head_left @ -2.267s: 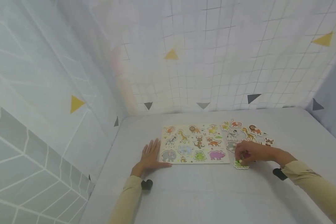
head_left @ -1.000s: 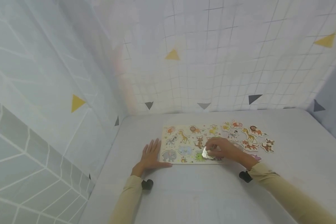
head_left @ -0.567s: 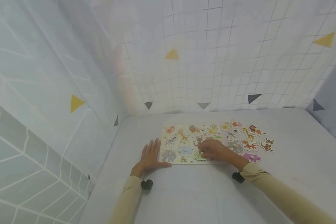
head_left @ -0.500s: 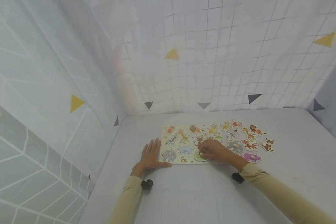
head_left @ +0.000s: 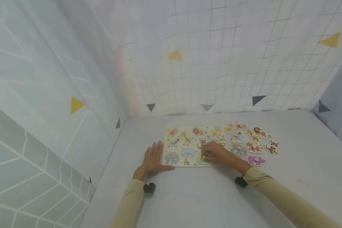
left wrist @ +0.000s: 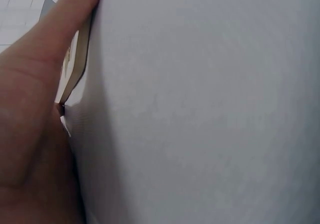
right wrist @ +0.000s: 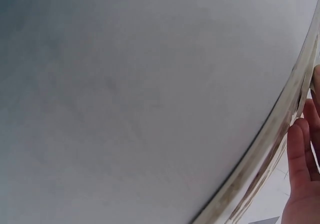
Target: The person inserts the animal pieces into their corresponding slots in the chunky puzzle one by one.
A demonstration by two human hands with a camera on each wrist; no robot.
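Note:
A puzzle board (head_left: 193, 164) printed with animals lies flat on the table in the head view. My left hand (head_left: 153, 160) rests with fingers spread at the board's left edge, the thumb along its near-left corner. My right hand (head_left: 216, 153) pinches the knob of the green frog puzzle piece (head_left: 201, 160), low over the frog picture on the board. The fingers hide part of the piece, so I cannot tell whether it sits flat in its recess. In the right wrist view, fingertips (right wrist: 298, 149) are at the board's edge (right wrist: 270, 144). The left wrist view shows the thumb beside the board (left wrist: 77, 66).
Right of the board lie several loose animal pieces, among them a purple hippo (head_left: 256, 160), a grey elephant (head_left: 238, 150), a giraffe (head_left: 253, 136) and a lion (head_left: 260, 132). A patterned cloth wall (head_left: 225, 79) stands behind the pale table (head_left: 199, 196).
My right hand took the frog piece from the loose pieces and carried it left onto the board. Over the last half second it shifts only slightly. My left hand stays put.

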